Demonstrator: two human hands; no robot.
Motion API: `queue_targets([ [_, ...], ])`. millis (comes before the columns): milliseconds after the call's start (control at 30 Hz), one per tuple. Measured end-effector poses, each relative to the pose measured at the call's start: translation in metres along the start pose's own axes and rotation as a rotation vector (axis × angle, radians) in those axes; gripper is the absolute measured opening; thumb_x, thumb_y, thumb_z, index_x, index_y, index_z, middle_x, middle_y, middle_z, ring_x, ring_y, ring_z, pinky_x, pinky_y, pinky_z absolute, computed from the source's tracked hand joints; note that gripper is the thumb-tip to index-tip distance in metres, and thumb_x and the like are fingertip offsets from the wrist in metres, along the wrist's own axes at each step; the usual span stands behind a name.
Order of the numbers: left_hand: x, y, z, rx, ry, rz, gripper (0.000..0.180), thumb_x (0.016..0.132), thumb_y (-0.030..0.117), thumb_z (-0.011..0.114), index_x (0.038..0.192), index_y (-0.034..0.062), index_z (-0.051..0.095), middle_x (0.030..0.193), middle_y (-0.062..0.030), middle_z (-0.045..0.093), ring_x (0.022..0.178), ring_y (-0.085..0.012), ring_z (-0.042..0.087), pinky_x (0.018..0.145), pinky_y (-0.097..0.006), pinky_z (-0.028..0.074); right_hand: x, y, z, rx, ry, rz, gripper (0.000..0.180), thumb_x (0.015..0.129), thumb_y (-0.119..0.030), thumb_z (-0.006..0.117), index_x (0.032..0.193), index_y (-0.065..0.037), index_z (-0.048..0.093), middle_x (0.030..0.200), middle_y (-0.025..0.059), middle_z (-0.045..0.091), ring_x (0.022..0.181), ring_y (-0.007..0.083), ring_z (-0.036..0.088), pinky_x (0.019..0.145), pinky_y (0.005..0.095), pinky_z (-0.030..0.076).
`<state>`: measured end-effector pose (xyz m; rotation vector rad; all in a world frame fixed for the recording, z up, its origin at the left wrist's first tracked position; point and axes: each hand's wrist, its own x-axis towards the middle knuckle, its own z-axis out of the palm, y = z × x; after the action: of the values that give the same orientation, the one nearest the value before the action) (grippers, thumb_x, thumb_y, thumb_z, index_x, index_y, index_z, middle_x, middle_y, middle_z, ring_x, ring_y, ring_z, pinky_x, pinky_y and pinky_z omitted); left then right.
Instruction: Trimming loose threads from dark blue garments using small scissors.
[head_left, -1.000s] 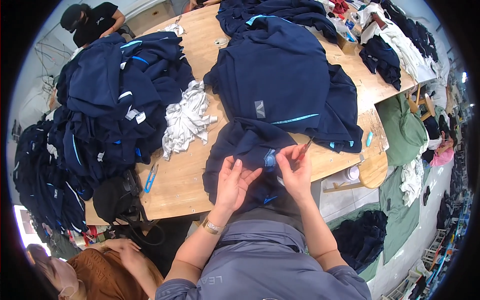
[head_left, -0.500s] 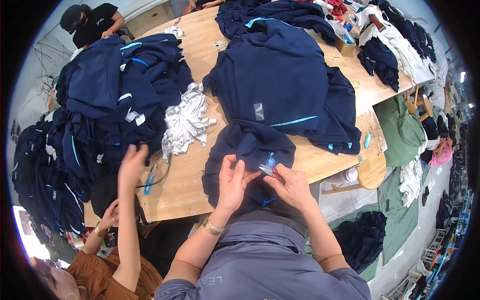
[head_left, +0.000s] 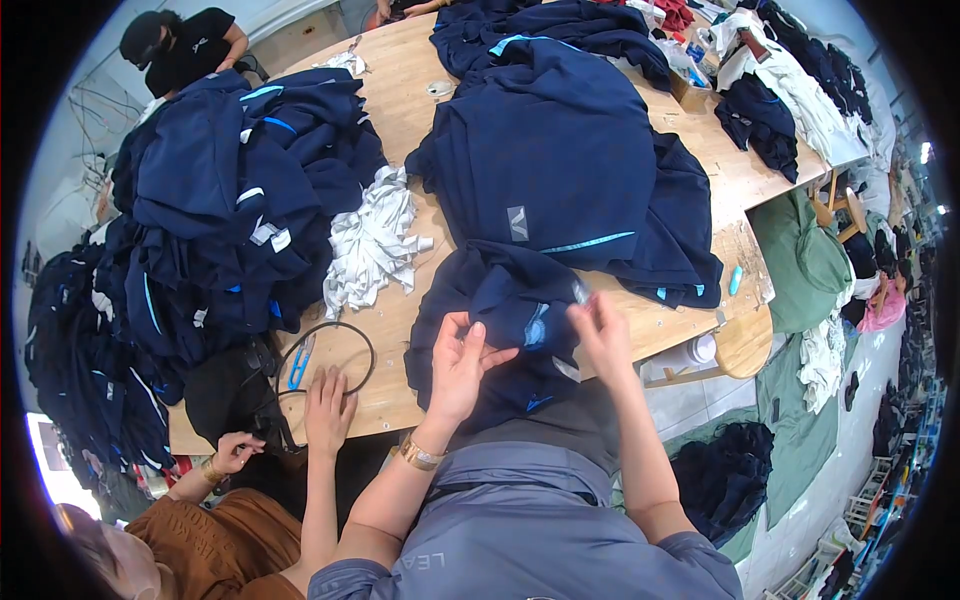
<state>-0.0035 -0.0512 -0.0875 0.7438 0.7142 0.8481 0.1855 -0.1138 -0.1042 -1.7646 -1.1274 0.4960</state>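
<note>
A dark navy garment [head_left: 490, 275] lies bunched at the table's near edge, with a light blue patch [head_left: 536, 328] on its face. My left hand [head_left: 460, 365] rests on it just left of the patch, thumb raised and fingers curled at the cloth. Right of the patch, my right hand [head_left: 603, 335] is lifted and smeared by motion, its fingers closed. A silvery blade tip [head_left: 580, 292] shows at its fingertips, seemingly from the small snips; their handles are hidden. Below that hand a pale shiny piece [head_left: 565, 370] shows against the cloth; I cannot tell what it is.
Larger navy garments [head_left: 550, 140] lie just ahead. A white strip pile [head_left: 370, 245] and a navy heap [head_left: 240, 170] are to the left. A co-worker's hand [head_left: 328, 410] rests near blue-handled snips [head_left: 300, 362] and a black loop [head_left: 370, 345]. A stool [head_left: 735, 345] stands right.
My right hand has moved right and up, away from the light blue patch. My left hand has barely shifted. The co-worker's raised hand has come down onto the table, and a black loop now shows there.
</note>
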Motion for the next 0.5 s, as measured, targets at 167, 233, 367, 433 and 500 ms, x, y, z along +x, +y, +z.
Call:
queue_targets([
  [167,-0.002,0.008,-0.019,0.910,0.202,0.210,0.024,0.087,0.007,0.054,0.107,0.0004,0.041,0.096,-0.0150,0.058,0.084,-0.0193,0.062,0.070,-0.030,0.051,0.025,0.061,0.001,-0.205,0.034,-0.147,0.034,0.074,-0.009,0.069,0.093,-0.001,0.042,0.082,0.0157,0.050,0.074,0.0290,0.053,0.064,0.0366,0.042],
  [233,-0.002,0.017,-0.011,1.148,0.229,0.425,0.023,0.088,0.005,0.054,0.108,0.0021,0.042,0.108,-0.0120,0.053,0.091,-0.0133,0.056,0.073,-0.028,0.050,0.027,0.076,0.008,-0.086,-0.025,-0.071,0.039,0.069,-0.003,0.070,0.094,0.000,0.040,0.090,0.0199,0.047,0.084,0.0339,0.051,0.071,0.0384,0.042],
  [367,0.010,0.020,0.013,0.397,-0.040,0.217,0.018,0.091,0.013,0.053,0.106,0.0036,0.048,0.104,-0.0096,0.056,0.096,-0.0172,0.056,0.081,-0.029,0.048,0.036,0.073,0.017,-0.335,0.088,-0.163,0.033,0.070,-0.002,0.065,0.093,-0.001,0.041,0.084,0.0211,0.050,0.080,0.0404,0.051,0.069,0.0407,0.043],
  [433,0.013,0.019,0.029,-0.041,-0.110,-0.119,0.023,0.094,0.021,0.047,0.107,0.0029,0.050,0.106,-0.0100,0.057,0.101,-0.0203,0.056,0.084,-0.033,0.048,0.041,0.065,0.018,-0.073,0.115,0.042,0.023,0.072,0.002,0.059,0.088,-0.002,0.043,0.074,0.0166,0.049,0.069,0.0357,0.053,0.063,0.0392,0.043],
  [500,0.019,0.011,0.035,-0.296,-0.178,-0.351,0.031,0.096,0.027,0.042,0.112,0.0020,0.050,0.111,-0.0116,0.057,0.104,-0.0224,0.056,0.085,-0.036,0.048,0.039,0.034,0.015,0.087,0.222,-0.026,0.016,0.076,0.002,0.055,0.081,-0.004,0.042,0.067,0.0079,0.047,0.058,0.0208,0.049,0.054,0.0319,0.041],
])
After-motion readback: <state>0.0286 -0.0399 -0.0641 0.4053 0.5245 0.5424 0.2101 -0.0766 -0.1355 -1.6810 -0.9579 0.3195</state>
